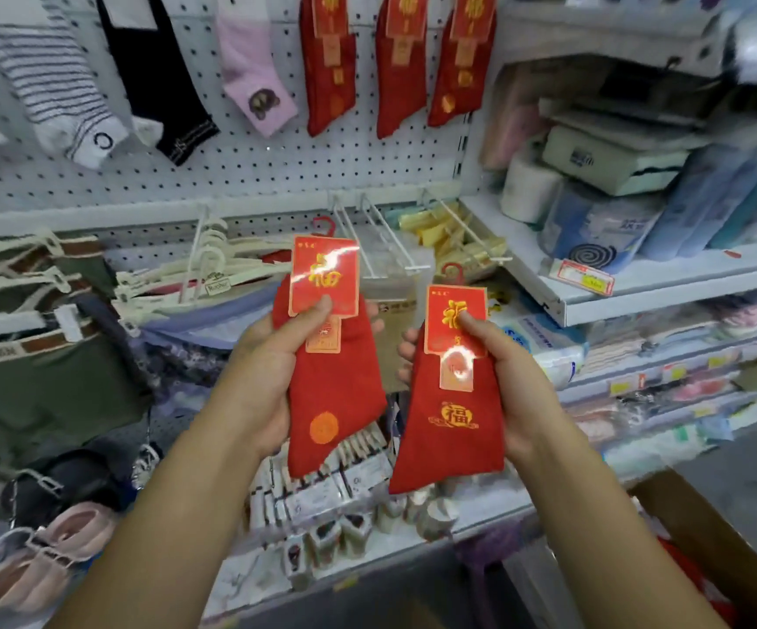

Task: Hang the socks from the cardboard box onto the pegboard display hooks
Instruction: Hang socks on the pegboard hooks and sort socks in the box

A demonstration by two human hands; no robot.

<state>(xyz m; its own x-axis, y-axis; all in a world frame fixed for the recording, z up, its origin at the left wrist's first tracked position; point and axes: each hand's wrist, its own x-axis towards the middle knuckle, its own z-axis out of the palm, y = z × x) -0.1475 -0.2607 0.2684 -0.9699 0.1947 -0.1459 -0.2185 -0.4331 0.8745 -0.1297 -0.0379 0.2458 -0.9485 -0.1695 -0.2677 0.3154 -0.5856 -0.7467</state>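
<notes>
Step in hand, as I judge it: two pairs are out and held up for a look, neither hung yet. The pegboard (240,170) fills 10 to 12 o'clock. A side shelf (640,292) of packaged goods runs from 1 to 4 o'clock. The cardboard box (726,556) sits low at 5 o'clock, something red inside, its contents not readable. The left hand (272,356) grasps the left red pair (340,392) just left of centre, thumb pressed on the card. The right hand (517,392) grasps the right red pair (449,447) just right of centre, thumb likewise on the card. The pairs are near each other but apart. Three hung red pairs (401,65) sit at 12 o'clock, and striped, black and pink socks hang further round toward 10. Next move probably calls for raising one pair to that red row and slipping its small red hanger loop (324,225) over a peg; which peg has room I cannot tell. Possible snags: bare wire hooks (390,231) project just behind the cards, and both hands are occupied.
</notes>
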